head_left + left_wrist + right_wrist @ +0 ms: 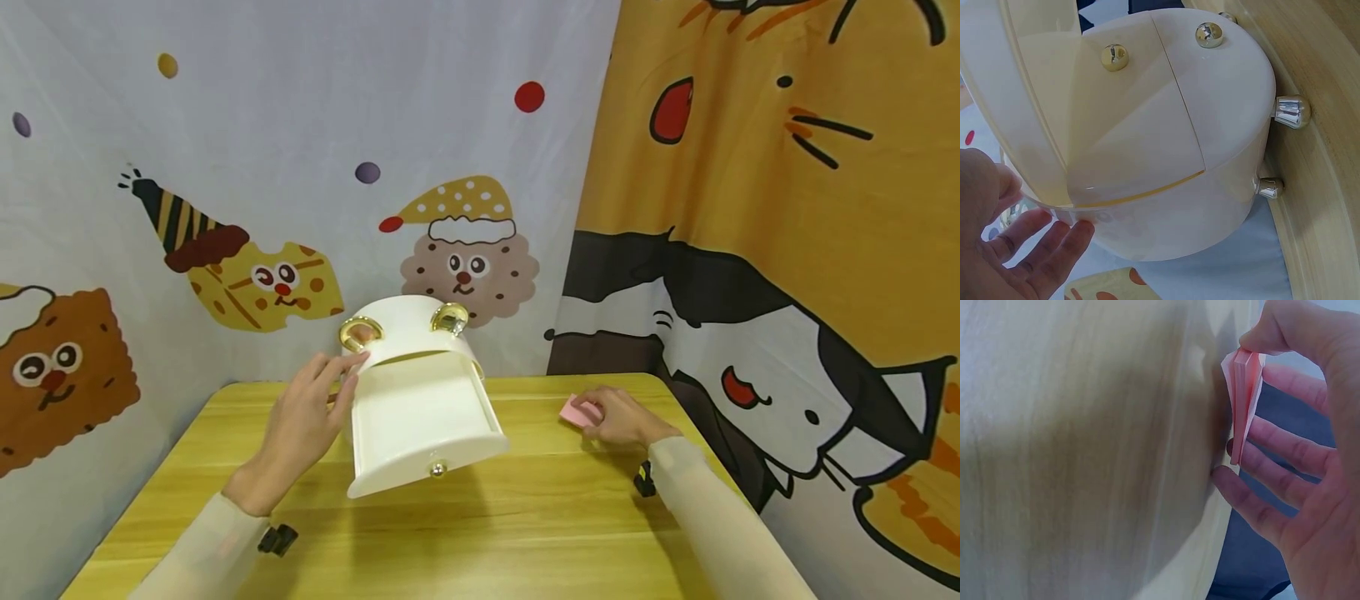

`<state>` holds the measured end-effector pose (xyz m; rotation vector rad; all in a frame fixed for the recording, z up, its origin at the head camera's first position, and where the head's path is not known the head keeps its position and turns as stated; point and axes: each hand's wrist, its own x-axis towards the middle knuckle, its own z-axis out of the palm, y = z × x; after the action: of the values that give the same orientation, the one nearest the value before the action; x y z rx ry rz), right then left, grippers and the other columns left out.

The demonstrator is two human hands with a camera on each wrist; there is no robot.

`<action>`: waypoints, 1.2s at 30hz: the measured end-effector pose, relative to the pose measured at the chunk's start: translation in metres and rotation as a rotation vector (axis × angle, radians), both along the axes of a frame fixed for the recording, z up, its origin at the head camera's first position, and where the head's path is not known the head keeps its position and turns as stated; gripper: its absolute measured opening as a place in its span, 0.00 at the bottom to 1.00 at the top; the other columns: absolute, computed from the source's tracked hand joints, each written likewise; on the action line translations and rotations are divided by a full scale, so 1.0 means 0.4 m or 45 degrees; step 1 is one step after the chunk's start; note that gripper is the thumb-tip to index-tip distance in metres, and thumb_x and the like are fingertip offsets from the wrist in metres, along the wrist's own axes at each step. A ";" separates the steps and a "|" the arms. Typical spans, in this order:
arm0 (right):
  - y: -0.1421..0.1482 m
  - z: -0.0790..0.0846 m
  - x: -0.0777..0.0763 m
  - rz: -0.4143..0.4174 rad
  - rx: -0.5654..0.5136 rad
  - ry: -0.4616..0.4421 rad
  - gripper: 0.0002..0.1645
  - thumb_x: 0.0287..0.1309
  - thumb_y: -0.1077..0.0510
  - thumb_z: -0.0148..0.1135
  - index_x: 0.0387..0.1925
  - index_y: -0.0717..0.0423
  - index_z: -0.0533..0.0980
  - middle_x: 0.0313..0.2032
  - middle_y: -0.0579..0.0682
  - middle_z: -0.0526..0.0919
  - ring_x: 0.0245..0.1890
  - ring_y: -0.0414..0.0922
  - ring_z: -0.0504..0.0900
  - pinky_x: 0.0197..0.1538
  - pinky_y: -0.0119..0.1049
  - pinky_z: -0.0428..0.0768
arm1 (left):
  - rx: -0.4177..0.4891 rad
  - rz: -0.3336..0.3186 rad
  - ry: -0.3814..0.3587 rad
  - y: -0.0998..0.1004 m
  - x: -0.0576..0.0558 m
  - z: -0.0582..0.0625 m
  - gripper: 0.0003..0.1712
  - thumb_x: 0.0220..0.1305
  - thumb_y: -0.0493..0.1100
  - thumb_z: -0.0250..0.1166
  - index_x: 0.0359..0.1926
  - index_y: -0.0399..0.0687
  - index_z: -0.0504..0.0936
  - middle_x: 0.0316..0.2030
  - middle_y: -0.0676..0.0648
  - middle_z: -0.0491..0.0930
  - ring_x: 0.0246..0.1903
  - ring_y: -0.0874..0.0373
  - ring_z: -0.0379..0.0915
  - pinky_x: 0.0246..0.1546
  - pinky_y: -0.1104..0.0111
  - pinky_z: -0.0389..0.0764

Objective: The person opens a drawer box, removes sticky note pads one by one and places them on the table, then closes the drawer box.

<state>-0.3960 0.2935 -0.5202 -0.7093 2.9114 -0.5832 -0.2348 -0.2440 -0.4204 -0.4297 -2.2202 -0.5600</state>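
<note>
A white rounded storage box [416, 323] with gold ring ears stands at the back of the table, its upper drawer [423, 408] pulled out. The drawer's bare floor shows, and a gold knob [438, 470] sits on its front. My left hand [303, 417] is at the box's left side, index fingertip by the left gold ring. In the left wrist view, the extended fingers [1054, 250] touch the box's side wall close to the drawer. To the right, my right hand [618, 415] pinches a pad of pink sticky notes [1243, 406] between thumb and fingers, low over the table.
The wooden table [525, 533] ends at a rounded right edge near my right hand. Cartoon-printed cloth [300, 125] hangs behind it and along the sides. Below the open drawer, the box has more gold knobs [1209, 35] and short metallic feet [1291, 112].
</note>
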 end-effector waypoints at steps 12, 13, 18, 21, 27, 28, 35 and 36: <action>-0.009 -0.010 0.005 -0.030 0.071 0.018 0.35 0.61 0.51 0.86 0.70 0.46 0.89 0.69 0.58 0.90 0.59 0.52 0.85 0.69 0.63 0.86 | 0.001 0.000 0.001 -0.005 0.004 -0.008 0.22 0.80 0.32 0.74 0.69 0.49 0.91 0.40 0.46 0.83 0.31 0.62 0.69 0.28 0.69 0.77; -0.010 -0.011 0.005 -0.031 0.078 0.017 0.35 0.61 0.51 0.86 0.70 0.46 0.89 0.69 0.58 0.90 0.58 0.52 0.85 0.68 0.62 0.86 | 0.000 0.000 0.002 -0.005 0.004 -0.009 0.22 0.80 0.32 0.74 0.69 0.49 0.91 0.40 0.46 0.83 0.31 0.62 0.69 0.28 0.69 0.77; -0.015 -0.016 0.007 -0.036 0.105 0.020 0.33 0.61 0.51 0.86 0.68 0.45 0.89 0.67 0.57 0.91 0.54 0.51 0.84 0.63 0.60 0.86 | 0.001 0.002 -0.004 -0.005 0.006 -0.011 0.22 0.80 0.32 0.74 0.70 0.50 0.91 0.40 0.46 0.83 0.31 0.62 0.67 0.27 0.70 0.75; -0.017 -0.018 0.009 -0.032 0.115 0.049 0.33 0.61 0.51 0.87 0.68 0.47 0.89 0.66 0.57 0.91 0.57 0.52 0.87 0.66 0.60 0.88 | 0.000 -0.001 -0.010 -0.005 0.007 -0.011 0.22 0.80 0.32 0.73 0.70 0.50 0.91 0.41 0.46 0.83 0.31 0.62 0.66 0.26 0.71 0.73; -0.018 -0.015 0.012 -0.034 0.145 0.072 0.33 0.62 0.50 0.87 0.68 0.49 0.89 0.64 0.58 0.90 0.56 0.54 0.88 0.68 0.63 0.88 | 0.005 -0.005 -0.034 -0.006 0.007 -0.008 0.22 0.81 0.33 0.72 0.71 0.50 0.90 0.43 0.45 0.84 0.31 0.61 0.68 0.27 0.71 0.75; -0.019 -0.014 0.012 -0.040 0.153 0.065 0.33 0.62 0.49 0.87 0.68 0.48 0.89 0.64 0.58 0.90 0.55 0.54 0.87 0.67 0.63 0.88 | 0.006 -0.004 -0.037 -0.007 0.007 -0.008 0.22 0.81 0.33 0.73 0.71 0.50 0.90 0.43 0.45 0.84 0.31 0.61 0.68 0.27 0.71 0.75; -0.022 -0.002 0.015 -0.080 0.171 0.015 0.33 0.65 0.47 0.85 0.70 0.44 0.88 0.67 0.57 0.88 0.56 0.53 0.85 0.66 0.64 0.88 | -0.006 -0.002 -0.027 -0.008 0.000 -0.001 0.23 0.81 0.33 0.73 0.71 0.49 0.90 0.43 0.44 0.85 0.31 0.61 0.67 0.27 0.70 0.75; -0.022 0.000 0.016 -0.082 0.173 0.013 0.33 0.65 0.47 0.85 0.70 0.44 0.87 0.67 0.57 0.88 0.55 0.53 0.85 0.65 0.64 0.88 | -0.006 -0.004 -0.025 -0.008 -0.001 0.000 0.22 0.81 0.33 0.73 0.71 0.49 0.90 0.43 0.44 0.85 0.31 0.61 0.67 0.27 0.70 0.74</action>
<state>-0.3895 0.2847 -0.5203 -0.6062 2.9578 -0.3841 -0.2350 -0.2471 -0.4206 -0.4317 -2.2407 -0.5627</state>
